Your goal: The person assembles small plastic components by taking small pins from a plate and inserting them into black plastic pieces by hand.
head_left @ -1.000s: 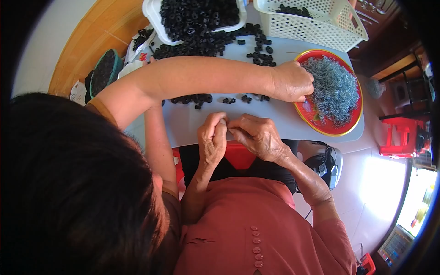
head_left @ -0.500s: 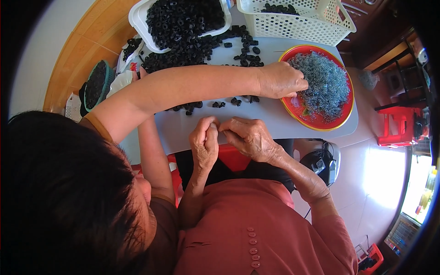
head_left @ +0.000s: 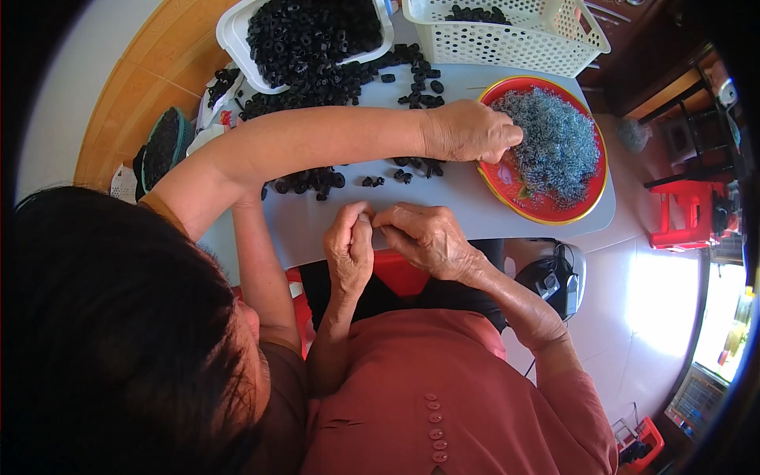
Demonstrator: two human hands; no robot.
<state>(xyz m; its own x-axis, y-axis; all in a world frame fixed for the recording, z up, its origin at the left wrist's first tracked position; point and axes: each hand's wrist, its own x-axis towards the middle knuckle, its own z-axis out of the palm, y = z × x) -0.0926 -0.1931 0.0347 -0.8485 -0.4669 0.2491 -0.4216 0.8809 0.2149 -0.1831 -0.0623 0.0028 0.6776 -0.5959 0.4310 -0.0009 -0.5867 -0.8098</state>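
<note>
Both of my hands meet just off the table's near edge, fingertips almost touching. My left hand (head_left: 349, 247) is closed, thumb pressed against the curled fingers. My right hand (head_left: 434, 240) bends over toward it in a pinch. Whatever they hold is too small or too hidden to make out. Small black ring-like parts (head_left: 315, 183) lie on the grey table (head_left: 467, 202) beyond my hands. A co-worker's hand (head_left: 473, 132) reaches across to the red plate (head_left: 507, 187) with its heap of tiny bluish metal pieces (head_left: 554, 146).
A white tub (head_left: 234, 39) spills black parts at the far left. Behind the table's far side stands a perforated cream basket (head_left: 507, 49) with a few more. The co-worker's arm (head_left: 317, 141) spans the table. Red stools (head_left: 687, 214) stand at right.
The co-worker's hand has shifted slightly left at the plate, and their other hand has drawn out of sight behind the arm. My hands stay together, nearly unmoved.
</note>
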